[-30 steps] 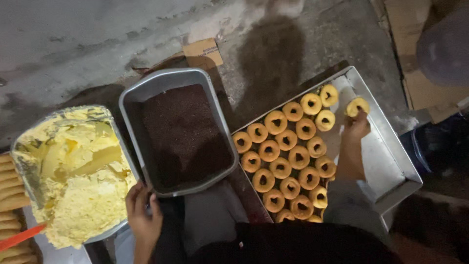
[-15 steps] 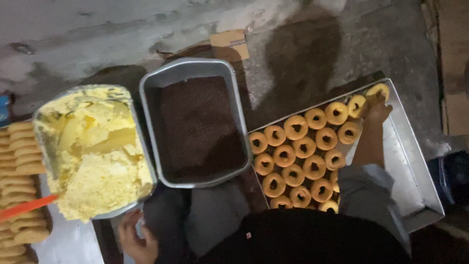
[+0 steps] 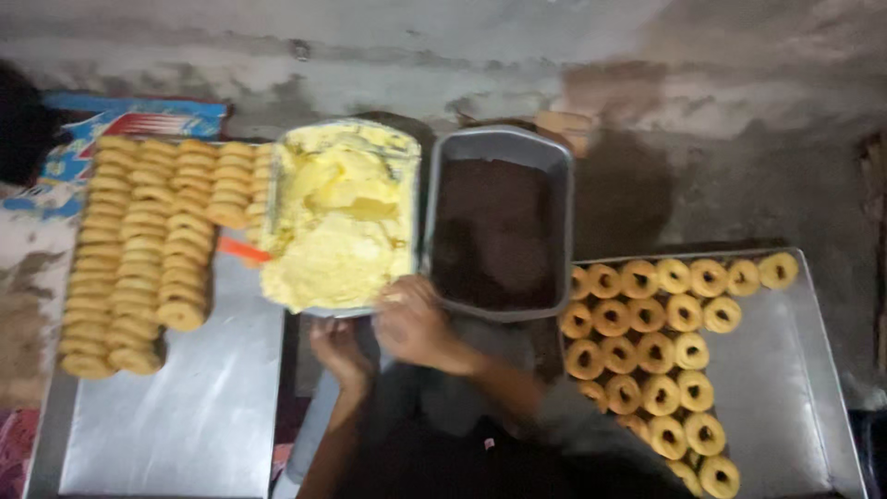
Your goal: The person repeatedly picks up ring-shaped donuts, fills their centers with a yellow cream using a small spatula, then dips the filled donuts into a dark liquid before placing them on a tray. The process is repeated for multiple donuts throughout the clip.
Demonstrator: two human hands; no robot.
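Between the two tins, both hands meet at the near rims.

From the head camera: the right hand (image 3: pixel 416 325) rests curled at the near edge of the tin of yellow cream (image 3: pixel 340 222), touching the tin of dark crumbs (image 3: pixel 499 226); whether it grips anything I cannot tell (the frame is blurred). The left hand (image 3: pixel 340 351) sits just below, its grasp hidden. A nudge at that rim could tip cream onto the steel tray (image 3: pixel 194 407) or shove the orange spatula (image 3: pixel 242 249) into the stacked plain rings (image 3: pixel 139 249); the filled rings (image 3: pixel 647 342) lie well apart.
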